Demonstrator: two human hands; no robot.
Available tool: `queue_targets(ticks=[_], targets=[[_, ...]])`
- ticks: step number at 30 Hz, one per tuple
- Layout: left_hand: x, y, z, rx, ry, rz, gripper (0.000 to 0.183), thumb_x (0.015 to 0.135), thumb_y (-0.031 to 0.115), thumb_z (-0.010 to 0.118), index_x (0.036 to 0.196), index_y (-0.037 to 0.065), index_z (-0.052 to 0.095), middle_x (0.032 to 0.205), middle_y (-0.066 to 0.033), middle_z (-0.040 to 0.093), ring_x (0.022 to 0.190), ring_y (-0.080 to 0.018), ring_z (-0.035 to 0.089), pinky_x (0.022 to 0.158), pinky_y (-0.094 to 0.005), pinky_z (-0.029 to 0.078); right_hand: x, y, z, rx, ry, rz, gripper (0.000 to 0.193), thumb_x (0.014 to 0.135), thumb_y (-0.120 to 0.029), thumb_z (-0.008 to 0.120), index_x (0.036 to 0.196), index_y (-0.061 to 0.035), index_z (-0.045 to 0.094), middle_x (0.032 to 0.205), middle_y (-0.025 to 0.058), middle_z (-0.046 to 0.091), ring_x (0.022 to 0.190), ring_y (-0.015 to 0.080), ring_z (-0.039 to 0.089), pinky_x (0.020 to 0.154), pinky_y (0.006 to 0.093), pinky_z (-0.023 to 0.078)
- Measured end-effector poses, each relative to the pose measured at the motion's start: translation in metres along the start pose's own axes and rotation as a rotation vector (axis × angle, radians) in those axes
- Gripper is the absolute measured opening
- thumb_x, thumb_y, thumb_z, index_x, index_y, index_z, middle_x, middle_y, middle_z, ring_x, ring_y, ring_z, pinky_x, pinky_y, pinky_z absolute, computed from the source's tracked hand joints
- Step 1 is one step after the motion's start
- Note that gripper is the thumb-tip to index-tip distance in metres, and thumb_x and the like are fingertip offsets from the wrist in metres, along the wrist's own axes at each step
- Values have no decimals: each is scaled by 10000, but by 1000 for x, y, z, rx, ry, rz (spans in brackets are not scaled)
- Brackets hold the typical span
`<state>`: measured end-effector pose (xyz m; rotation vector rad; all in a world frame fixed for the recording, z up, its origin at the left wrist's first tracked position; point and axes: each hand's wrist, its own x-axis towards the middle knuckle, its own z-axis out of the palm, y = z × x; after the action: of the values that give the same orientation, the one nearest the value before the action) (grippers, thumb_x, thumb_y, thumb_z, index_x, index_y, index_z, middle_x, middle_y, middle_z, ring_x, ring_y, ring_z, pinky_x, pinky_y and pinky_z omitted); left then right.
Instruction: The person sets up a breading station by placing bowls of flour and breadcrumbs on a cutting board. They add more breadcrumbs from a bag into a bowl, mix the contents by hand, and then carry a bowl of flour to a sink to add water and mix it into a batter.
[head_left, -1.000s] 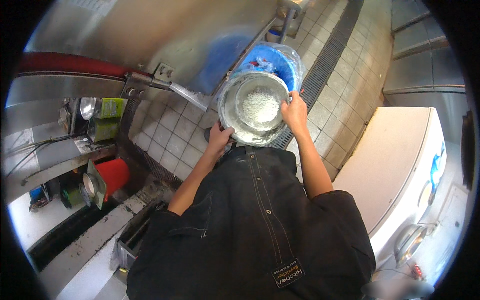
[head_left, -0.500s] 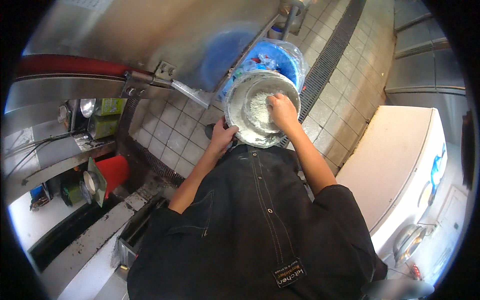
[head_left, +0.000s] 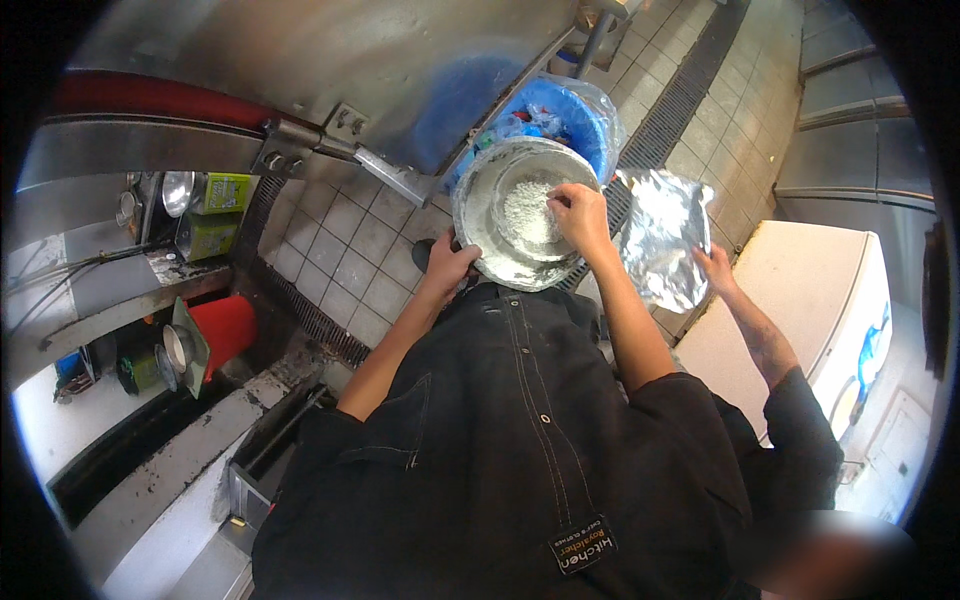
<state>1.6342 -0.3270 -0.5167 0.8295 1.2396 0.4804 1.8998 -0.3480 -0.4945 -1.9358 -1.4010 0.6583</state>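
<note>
A large metal bowl [head_left: 470, 205], dusted white inside, is tilted up before my body. White flour-like powder [head_left: 528, 212] lies in its round inner part. My left hand [head_left: 447, 265] holds the bowl's lower left rim, thumb over the edge. My right hand [head_left: 580, 218] is over the powder with its fingers curled and drawn together; whatever is between them, if anything, is too small to make out. To the right, a co-worker's hand [head_left: 714, 268] holds a foil-covered sheet or tray [head_left: 664, 238].
Behind the bowl stands a blue bin [head_left: 585, 120] lined with clear plastic. A metal panel edge [head_left: 395, 178] juts out at the left. A white chest-like unit [head_left: 795, 285] is on the right, near the co-worker's arm. A red container [head_left: 225, 332] stands at lower left.
A co-worker has come in from the right with the foil-covered sheet. My right hand has shifted slightly right over the powder. My left hand keeps its grip on the bowl.
</note>
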Motion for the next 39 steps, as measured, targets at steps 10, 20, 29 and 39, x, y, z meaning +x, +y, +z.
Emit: queue_targets(ticks=[10, 20, 29, 39], targets=[[-4, 3, 1, -22, 7, 21, 717, 764, 109, 674, 1404, -74, 410, 1142, -159, 640, 937, -222, 655, 725, -314, 553, 6, 1, 9, 51, -52, 8, 169, 804, -77, 695, 961, -59, 756, 917, 191, 713, 855, 348, 697, 790, 408, 535], [-14, 13, 3, 16, 23, 21, 688, 765, 82, 662, 1388, -82, 419, 1116, -150, 652, 851, -173, 651, 653, -300, 530, 8, -12, 5, -2, -101, -53, 243, 772, -61, 679, 1005, -67, 745, 960, 196, 703, 899, 369, 680, 810, 427, 531], [-8, 14, 3, -50, -22, 0, 647, 772, 48, 656, 1366, -74, 430, 1127, -153, 639, 911, -204, 652, 726, -322, 546, 3, -10, 35, -241, -175, -233, 190, 777, -133, 715, 952, -74, 761, 928, 155, 699, 898, 342, 671, 828, 430, 529], [0, 5, 2, -58, -6, 20, 629, 780, 73, 652, 1355, -73, 443, 1107, -142, 651, 860, -192, 659, 692, -308, 544, 14, -3, 11, -126, -107, -142, 218, 813, -53, 606, 978, -61, 749, 905, 218, 696, 842, 383, 689, 797, 442, 544]])
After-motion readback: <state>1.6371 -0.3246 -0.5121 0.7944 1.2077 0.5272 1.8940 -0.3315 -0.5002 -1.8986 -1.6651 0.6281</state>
